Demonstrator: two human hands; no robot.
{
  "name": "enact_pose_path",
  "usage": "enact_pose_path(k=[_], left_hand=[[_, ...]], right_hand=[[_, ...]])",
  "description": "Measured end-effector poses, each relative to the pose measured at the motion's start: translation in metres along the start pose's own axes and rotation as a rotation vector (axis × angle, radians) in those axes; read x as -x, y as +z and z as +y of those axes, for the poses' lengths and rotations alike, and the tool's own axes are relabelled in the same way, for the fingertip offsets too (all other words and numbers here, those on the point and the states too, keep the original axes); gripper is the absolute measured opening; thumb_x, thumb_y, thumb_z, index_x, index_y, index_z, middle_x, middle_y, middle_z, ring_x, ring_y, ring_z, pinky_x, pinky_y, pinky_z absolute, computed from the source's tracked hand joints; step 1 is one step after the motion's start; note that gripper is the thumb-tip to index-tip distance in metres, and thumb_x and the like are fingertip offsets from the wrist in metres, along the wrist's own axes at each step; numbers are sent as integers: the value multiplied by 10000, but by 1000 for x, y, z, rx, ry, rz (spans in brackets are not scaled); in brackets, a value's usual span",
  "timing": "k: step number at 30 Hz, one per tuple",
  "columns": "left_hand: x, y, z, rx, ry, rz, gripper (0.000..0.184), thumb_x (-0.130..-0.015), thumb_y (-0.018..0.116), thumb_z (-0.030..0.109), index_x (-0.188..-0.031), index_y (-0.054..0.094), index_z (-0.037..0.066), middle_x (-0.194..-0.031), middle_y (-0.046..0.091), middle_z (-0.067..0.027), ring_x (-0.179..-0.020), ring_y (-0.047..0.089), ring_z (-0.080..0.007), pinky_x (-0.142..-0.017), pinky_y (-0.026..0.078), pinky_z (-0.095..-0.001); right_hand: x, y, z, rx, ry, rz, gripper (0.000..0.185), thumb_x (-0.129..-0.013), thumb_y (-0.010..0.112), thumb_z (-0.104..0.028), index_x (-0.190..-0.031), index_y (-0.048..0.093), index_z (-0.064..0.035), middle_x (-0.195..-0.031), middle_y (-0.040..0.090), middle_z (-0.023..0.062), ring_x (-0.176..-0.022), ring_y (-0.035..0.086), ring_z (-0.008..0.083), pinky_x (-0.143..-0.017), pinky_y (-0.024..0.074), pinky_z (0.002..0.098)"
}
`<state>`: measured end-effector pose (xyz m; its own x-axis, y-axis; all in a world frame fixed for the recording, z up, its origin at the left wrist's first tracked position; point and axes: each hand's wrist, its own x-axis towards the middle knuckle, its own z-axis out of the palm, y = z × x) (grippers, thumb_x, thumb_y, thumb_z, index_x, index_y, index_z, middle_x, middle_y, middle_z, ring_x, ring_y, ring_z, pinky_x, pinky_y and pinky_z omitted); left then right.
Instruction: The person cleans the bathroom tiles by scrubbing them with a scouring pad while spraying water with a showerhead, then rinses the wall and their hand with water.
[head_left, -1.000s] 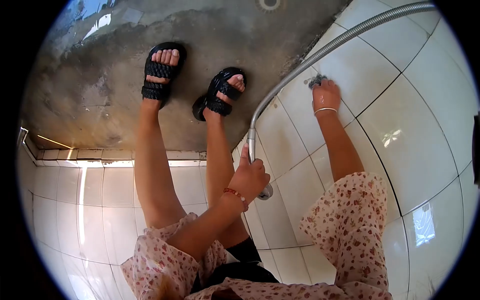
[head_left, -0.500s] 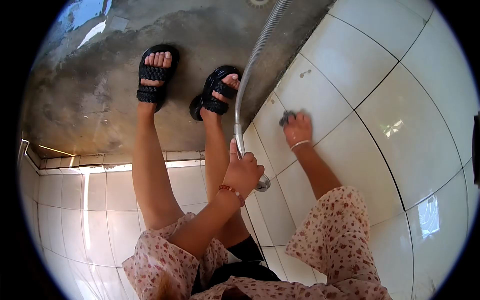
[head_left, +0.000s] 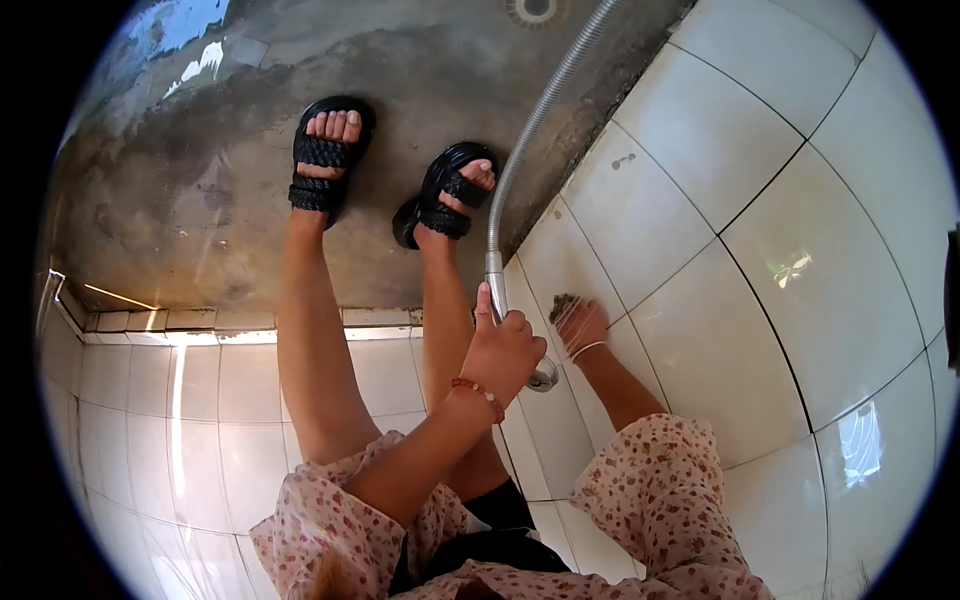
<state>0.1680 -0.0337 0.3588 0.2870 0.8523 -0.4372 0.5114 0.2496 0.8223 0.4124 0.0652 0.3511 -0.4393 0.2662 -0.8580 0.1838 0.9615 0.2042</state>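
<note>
My left hand (head_left: 505,352) is wrapped round the handle of a chrome shower head (head_left: 543,376), with the thumb stretched along it. The handle joins a ribbed metal hose (head_left: 540,110) that runs up to the top edge of the view. Thin streaks of water cross my right hand (head_left: 584,328), which lies against the white tiled wall (head_left: 650,200). Its fingers are closed on a dark grey scouring pad (head_left: 562,304), pressed to the tile; much of the pad is hidden under them.
Below is a wet concrete floor (head_left: 210,160) with a round drain (head_left: 532,12) at the far side. My feet, in black sandals (head_left: 325,160), stand on it. White tiles (head_left: 250,380) and a low ledge (head_left: 240,320) lie to the left.
My right hand has slid along the wall with the scouring pad, nearer to me and to the shower head. The whole view has shifted slightly; my left hand keeps its grip.
</note>
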Motion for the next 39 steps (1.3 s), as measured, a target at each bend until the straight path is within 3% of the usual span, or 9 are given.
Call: enact_pose_path(k=[2, 8, 10, 18, 23, 28, 32, 35, 39], left_hand=[[5, 1, 8, 46, 5, -16, 43, -795, 610, 180, -811, 649, 180, -744, 560, 30, -915, 537, -147, -1085, 170, -675], [2, -10, -1, 59, -14, -15, 55, -797, 608, 160, -834, 646, 173, -768, 565, 30, -930, 540, -148, -1079, 177, -678], [3, -11, -3, 30, -21, 35, 56, -796, 607, 152, -837, 641, 170, -774, 564, 29, -934, 539, -148, -1077, 179, -681], [5, -10, -10, 78, 14, -23, 61, -791, 613, 159, -847, 630, 174, -788, 560, 28, -946, 536, -146, -1081, 179, -677], [7, -11, -8, 154, 25, -26, 70, -793, 615, 160, -856, 634, 182, -791, 561, 27, -960, 539, -147, -1084, 180, -672], [2, -14, -6, 128, 58, -44, 70, -794, 615, 156, -854, 638, 184, -794, 564, 20, -958, 542, -157, -1085, 188, -665], [3, -19, -10, 104, 40, -18, 85, -791, 607, 139, -857, 636, 184, -790, 555, 15, -946, 542, -162, -1084, 195, -662], [4, -23, -4, 207, 113, 23, 107, -789, 597, 116, -862, 637, 182, -787, 547, 10, -939, 541, -167, -1087, 205, -652], [4, -18, 10, 323, 253, 81, 154, -782, 591, 96, -896, 647, 183, -781, 536, 6, -931, 541, -171, -1097, 225, -621]], right_hand=[[-34, -30, 44, -79, -21, -142, 112, -773, 574, -141, -791, 665, -78, -798, 634, 73, -876, 581, 250, -719, 421, 409], [-81, -62, 98, 69, 140, 284, 79, -725, 590, -111, -664, 638, -99, -777, 615, 53, -855, 567, 223, -700, 447, 360], [-43, -34, 62, -115, 38, -33, 85, -725, 597, -121, -653, 635, -100, -785, 618, 47, -864, 569, 223, -700, 452, 369], [-78, -47, 90, 154, 160, 188, 55, -712, 617, -139, -693, 653, -103, -805, 623, 46, -864, 572, 224, -652, 448, 386], [-19, -34, 54, -69, -10, -114, 74, -704, 612, -130, -698, 673, -89, -807, 632, 36, -869, 583, 230, -640, 459, 394], [-135, -110, 162, 286, 104, 265, 91, -737, 598, -126, -648, 615, -123, -775, 597, 39, -795, 563, 205, -613, 440, 352], [-68, -66, 110, 203, 32, 133, 78, -736, 581, -110, -730, 658, -96, -823, 590, 53, -859, 546, 230, -640, 444, 368], [39, -34, 27, 1, 44, -245, 131, -776, 570, -158, -737, 670, -83, -882, 623, 76, -872, 575, 258, -700, 467, 397], [10, -96, 81, -55, -59, 76, 116, -746, 591, -137, -650, 651, -114, -777, 616, 21, -829, 576, 217, -666, 444, 379]])
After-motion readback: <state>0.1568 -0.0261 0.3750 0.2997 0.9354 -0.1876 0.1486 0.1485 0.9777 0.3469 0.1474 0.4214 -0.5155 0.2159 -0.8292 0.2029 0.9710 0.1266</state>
